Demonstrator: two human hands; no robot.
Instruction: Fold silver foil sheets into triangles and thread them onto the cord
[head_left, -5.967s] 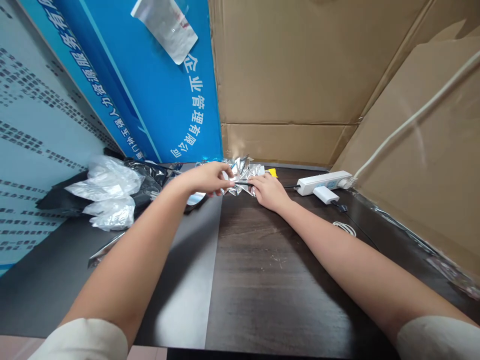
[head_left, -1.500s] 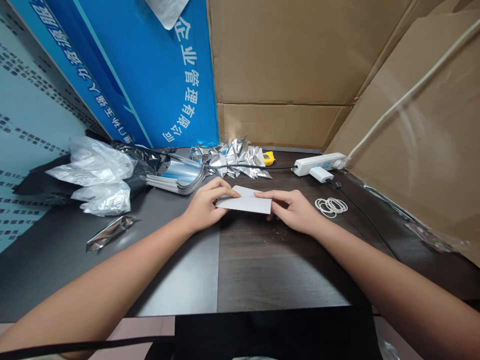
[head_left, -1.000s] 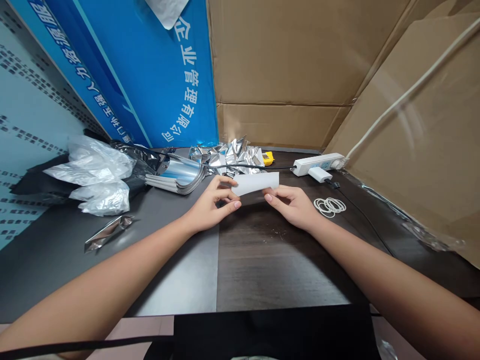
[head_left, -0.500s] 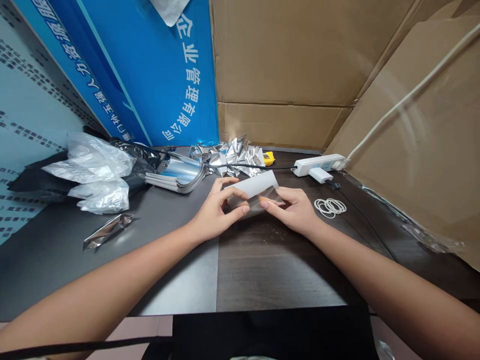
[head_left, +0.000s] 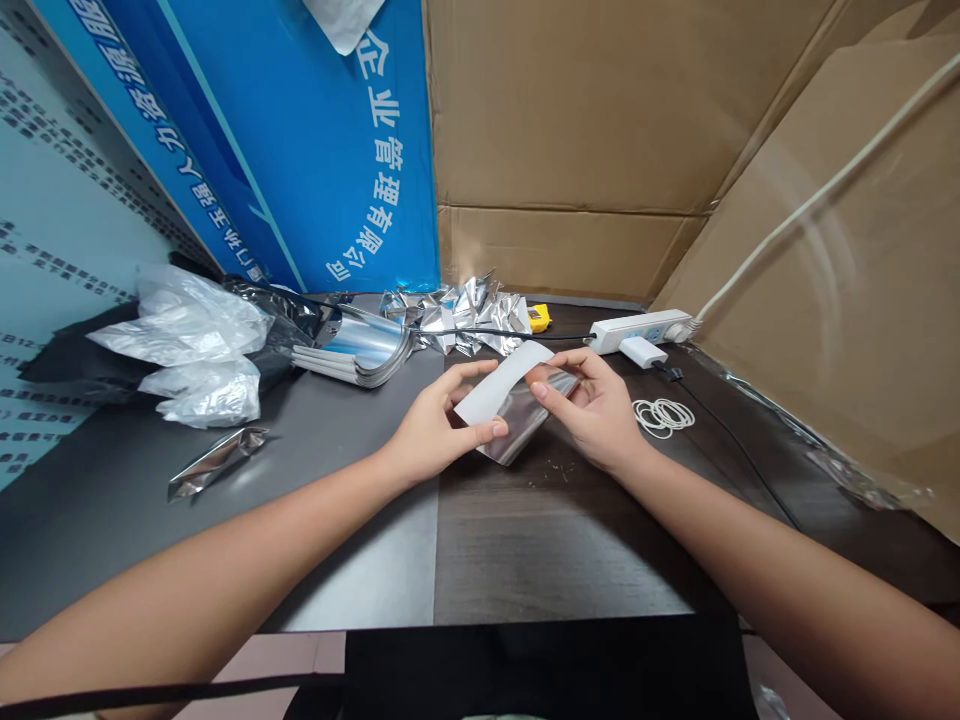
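Held between both hands is a shiny silver foil sheet (head_left: 519,418), its far part showing as a white strip (head_left: 499,385). My left hand (head_left: 431,425) grips the left end, thumb on the silver face and fingers behind the white part. At the right end my right hand (head_left: 596,410) pinches the sheet, thumb on top near the white edge. The sheet is tilted above the dark wood tabletop (head_left: 525,560); fingers hide parts of its edges.
Left of my hands lie a stack of curved silver sheets (head_left: 360,350), a foil piece (head_left: 216,463) and clear plastic bags (head_left: 195,320). Behind are crumpled foil pieces (head_left: 472,310) and a yellow tape measure (head_left: 539,318). At right are a power strip (head_left: 637,330) and white rings (head_left: 664,417).
The sheet has turned so its silver face shows more and its near corner points down. My right hand has shifted slightly up, its thumb now nearer the white edge.
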